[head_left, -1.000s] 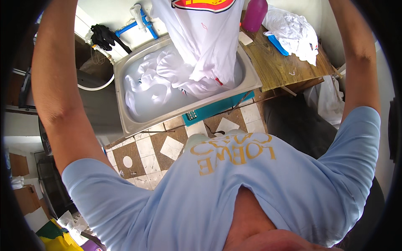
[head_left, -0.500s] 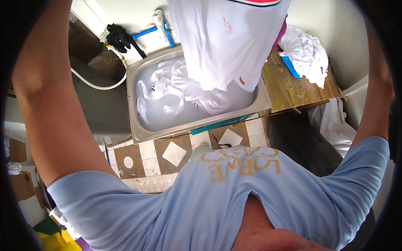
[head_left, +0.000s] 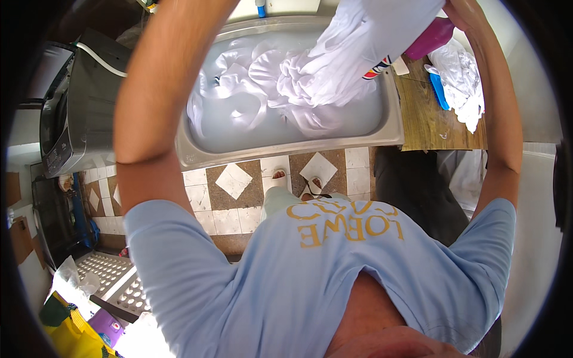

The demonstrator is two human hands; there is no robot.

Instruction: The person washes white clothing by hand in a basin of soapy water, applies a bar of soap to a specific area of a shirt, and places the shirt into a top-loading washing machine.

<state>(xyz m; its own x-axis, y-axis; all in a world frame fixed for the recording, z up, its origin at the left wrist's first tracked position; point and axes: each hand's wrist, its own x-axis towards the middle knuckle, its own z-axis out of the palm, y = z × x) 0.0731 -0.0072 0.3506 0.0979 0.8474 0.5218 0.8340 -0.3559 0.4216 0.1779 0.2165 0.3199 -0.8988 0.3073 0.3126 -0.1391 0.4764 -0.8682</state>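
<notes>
The right hand (head_left: 463, 14) shows only partly at the top edge, beside the upper right of a white garment (head_left: 373, 45); I cannot tell how tightly its fingers close. The left hand is beyond the frame, its grasp unseen. The garment slants down leftward from the right hand, over soaking white clothes (head_left: 242, 77) in the metal sink (head_left: 286, 151).

Pale blue short-sleeved shirt (head_left: 298, 280), gold lettering (head_left: 356, 234)
</notes>
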